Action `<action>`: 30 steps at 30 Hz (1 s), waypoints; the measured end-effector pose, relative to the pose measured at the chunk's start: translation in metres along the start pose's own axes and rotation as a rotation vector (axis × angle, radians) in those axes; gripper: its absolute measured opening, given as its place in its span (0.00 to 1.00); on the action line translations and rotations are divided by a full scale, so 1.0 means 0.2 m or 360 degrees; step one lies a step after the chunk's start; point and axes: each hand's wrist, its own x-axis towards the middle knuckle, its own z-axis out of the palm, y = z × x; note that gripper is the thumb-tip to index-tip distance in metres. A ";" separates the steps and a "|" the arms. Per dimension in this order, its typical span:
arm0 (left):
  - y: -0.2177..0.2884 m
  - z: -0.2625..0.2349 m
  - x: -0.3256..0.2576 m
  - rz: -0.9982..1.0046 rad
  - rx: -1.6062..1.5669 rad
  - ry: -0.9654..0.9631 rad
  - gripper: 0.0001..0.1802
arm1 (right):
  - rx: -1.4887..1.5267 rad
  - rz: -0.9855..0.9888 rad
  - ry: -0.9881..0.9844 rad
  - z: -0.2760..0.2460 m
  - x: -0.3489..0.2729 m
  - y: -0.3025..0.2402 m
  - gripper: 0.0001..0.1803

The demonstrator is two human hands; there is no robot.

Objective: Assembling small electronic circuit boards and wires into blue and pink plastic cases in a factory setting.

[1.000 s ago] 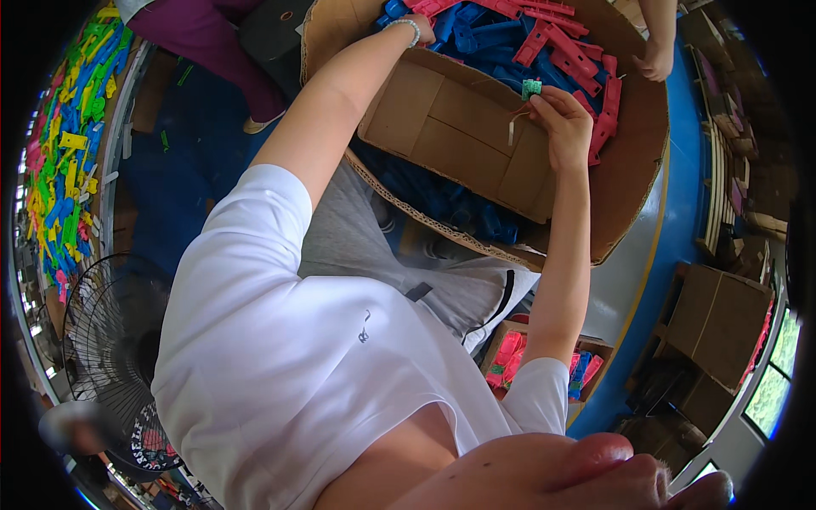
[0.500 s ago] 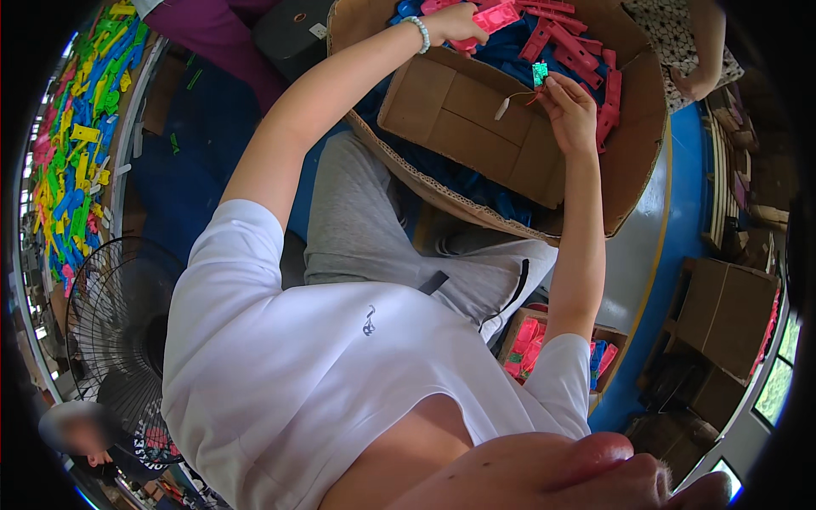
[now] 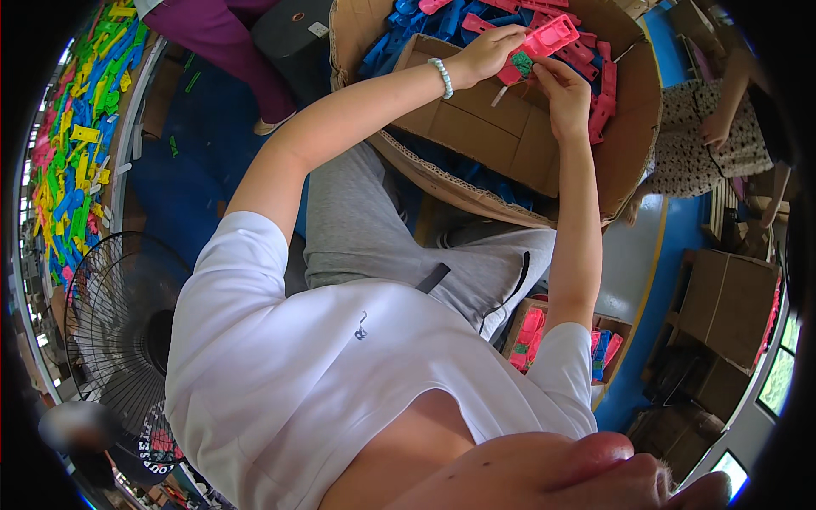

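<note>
My left hand (image 3: 493,56), with a beaded bracelet at the wrist, is closed on a pink plastic shell (image 3: 552,34) with a hollow inside. Close by on the right, my right hand (image 3: 564,95) pinches a small green circuit board (image 3: 521,63) against the near end of the shell. A thin wire hangs from the board and ends in a small white plug (image 3: 499,97). Both hands are above a large cardboard box (image 3: 442,192), where pink and blue plastic shells (image 3: 608,81) lie heaped. An inner cardboard piece (image 3: 476,124) sits between the hands and me.
Beside my right elbow is a small carton (image 3: 619,327) of pink and blue parts. A black fan (image 3: 127,340) stands on my left, near a table of colourful plastic pieces (image 3: 81,161). Other people are close: purple trousers (image 3: 204,42) at far left, a patterned garment (image 3: 688,127) at right.
My left hand has brought the pink shell right and nearer to me. My right hand has moved the circuit board left to meet it. The person at right has shifted further right.
</note>
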 end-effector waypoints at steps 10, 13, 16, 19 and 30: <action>0.02 0.01 -0.01 0.0004 -0.0382 -0.0080 0.19 | -0.0039 -0.0128 0.0199 0.00 -0.01 -0.03 0.09; 0.03 0.02 -0.01 0.0052 -0.0410 -0.0033 0.19 | -0.0151 -0.0069 0.0131 -0.01 0.00 -0.04 0.09; 0.04 0.01 0.00 0.0074 -0.0341 -0.0056 0.18 | -0.0203 -0.0158 0.0198 -0.01 0.01 -0.02 0.09; 0.08 0.03 -0.01 0.0079 -0.0412 -0.0098 0.19 | -0.0144 -0.0101 0.0243 0.00 -0.01 -0.05 0.09; 0.01 -0.01 0.01 0.0407 0.0002 -0.0090 0.16 | -0.0076 -0.0096 0.0264 0.05 0.01 -0.07 0.08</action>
